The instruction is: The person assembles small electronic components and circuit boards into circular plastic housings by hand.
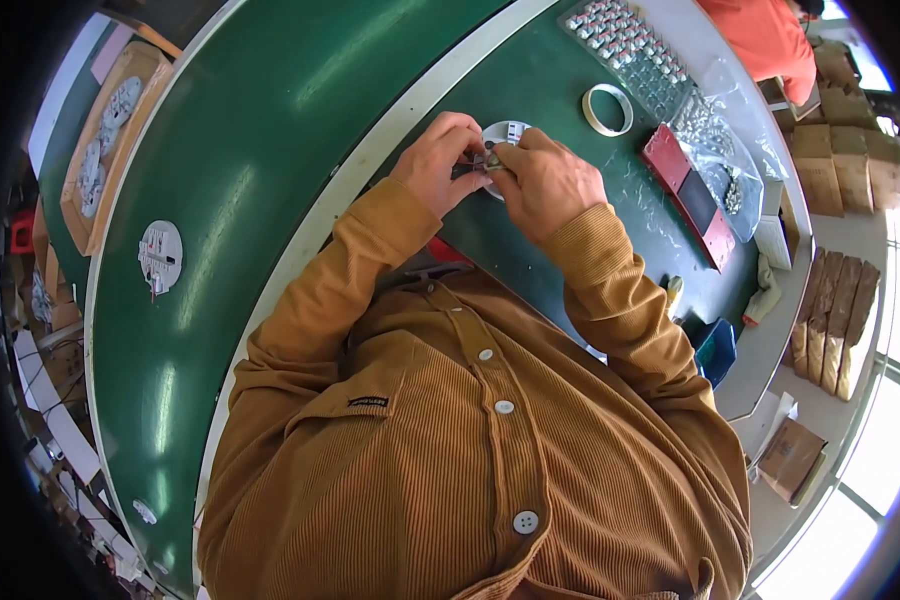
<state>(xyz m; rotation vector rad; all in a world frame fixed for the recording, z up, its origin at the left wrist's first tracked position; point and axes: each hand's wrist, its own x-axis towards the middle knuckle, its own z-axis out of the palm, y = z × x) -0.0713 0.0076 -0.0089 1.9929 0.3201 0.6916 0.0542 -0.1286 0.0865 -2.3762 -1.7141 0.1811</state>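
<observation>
A white round plate-like unit [511, 129] with small dark slots lies on the green tabletop, partly hidden by my hands. My left hand [438, 162] is at its left side, thumb and forefinger pinched together. Against it, my right hand [550, 183] pinches a small, dull metallic-looking part [492, 160] above the unit's edge. Both sets of fingertips meet around that part, so its exact kind is hidden. Thin dark strands, perhaps wires, show by the left fingertips.
To the right lie a tape roll [607, 109], a red box [688, 195], a clear tray [654, 85] of small red-and-white parts and a plastic bag [722, 150] of metal pieces. A blue bin [715, 352] stands nearer. Leftward, a green belt [240, 170] carries another white round unit [160, 257].
</observation>
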